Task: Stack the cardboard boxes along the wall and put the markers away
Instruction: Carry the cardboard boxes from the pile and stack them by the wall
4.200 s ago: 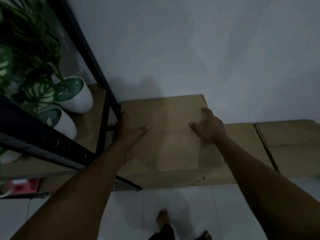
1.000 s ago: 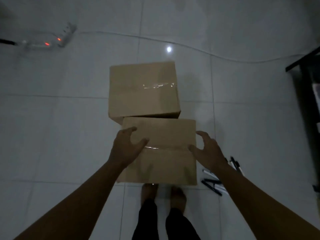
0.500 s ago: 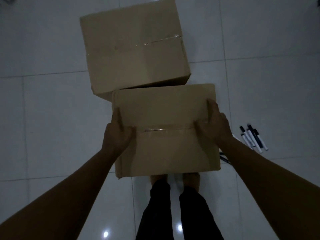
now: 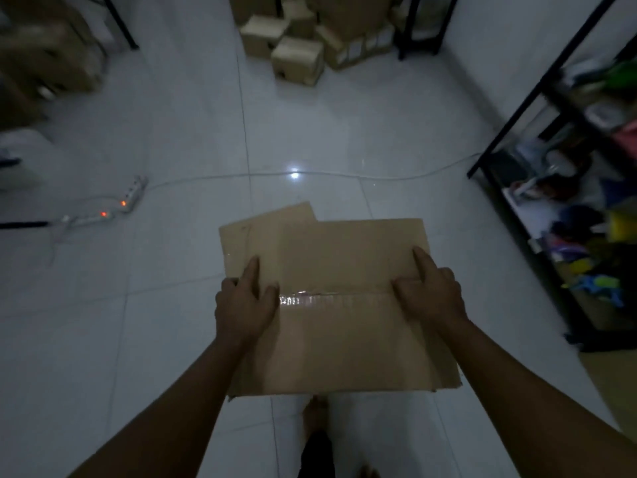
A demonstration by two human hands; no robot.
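Clearly lifted off the floor [image 4: 362,132], the cardboard box [image 4: 337,305] is clamped between the left hand [image 4: 245,305] and right hand [image 4: 429,293], thumbs over its taped top, and it could slip or snag the second box [image 4: 272,217] behind.

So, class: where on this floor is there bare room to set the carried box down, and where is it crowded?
Bare tiles lie between the held box and the small box pile ahead, and left of the left hand, short of the power strips. A white cable crosses mid-floor. It is crowded by the black shelf on the right.
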